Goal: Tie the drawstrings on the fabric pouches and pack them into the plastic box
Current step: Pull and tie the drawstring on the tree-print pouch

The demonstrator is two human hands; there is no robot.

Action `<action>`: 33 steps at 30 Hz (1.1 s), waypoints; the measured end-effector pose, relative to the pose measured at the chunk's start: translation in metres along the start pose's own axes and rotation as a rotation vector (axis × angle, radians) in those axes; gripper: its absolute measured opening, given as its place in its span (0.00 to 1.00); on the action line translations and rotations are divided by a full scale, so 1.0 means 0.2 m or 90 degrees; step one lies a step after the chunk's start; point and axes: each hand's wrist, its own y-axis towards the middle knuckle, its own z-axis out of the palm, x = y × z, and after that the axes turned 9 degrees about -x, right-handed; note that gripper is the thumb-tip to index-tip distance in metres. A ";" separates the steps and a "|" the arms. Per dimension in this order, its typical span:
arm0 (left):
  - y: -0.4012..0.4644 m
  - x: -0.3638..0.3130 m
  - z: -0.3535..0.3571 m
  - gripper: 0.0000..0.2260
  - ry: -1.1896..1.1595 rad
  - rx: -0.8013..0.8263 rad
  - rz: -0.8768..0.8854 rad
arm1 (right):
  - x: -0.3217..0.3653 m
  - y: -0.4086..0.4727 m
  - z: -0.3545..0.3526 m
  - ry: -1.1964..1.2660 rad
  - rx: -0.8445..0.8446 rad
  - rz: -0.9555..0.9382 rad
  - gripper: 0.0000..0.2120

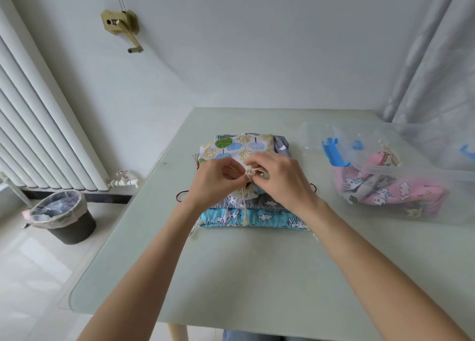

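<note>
A tree-print fabric pouch lies on top of a stack of pouches in the middle of the table. Its cream drawstring is pinched between my left hand and my right hand, which meet over the pouch's gathered mouth. One cord end hangs down to the blue cloud-print pouch at the bottom front of the stack. A clear plastic box with blue latches stands at the right and holds a pink pouch with a tied cord.
The glass table top has its left edge near a dark waste bin on the floor. A white radiator lines the left wall. A curtain hangs behind the box.
</note>
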 end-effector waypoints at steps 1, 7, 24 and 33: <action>0.00 0.00 0.00 0.04 -0.011 -0.008 0.001 | 0.01 -0.01 0.01 -0.015 -0.038 -0.009 0.07; 0.00 -0.01 0.02 0.10 -0.099 0.038 -0.003 | -0.03 -0.06 0.03 -0.023 -0.151 -0.039 0.03; 0.05 0.02 -0.04 0.05 -0.105 0.174 0.033 | -0.03 -0.05 0.04 0.104 -0.168 -0.060 0.04; 0.00 -0.02 -0.03 0.09 0.158 0.117 0.115 | -0.04 -0.10 0.02 0.189 -0.077 0.034 0.03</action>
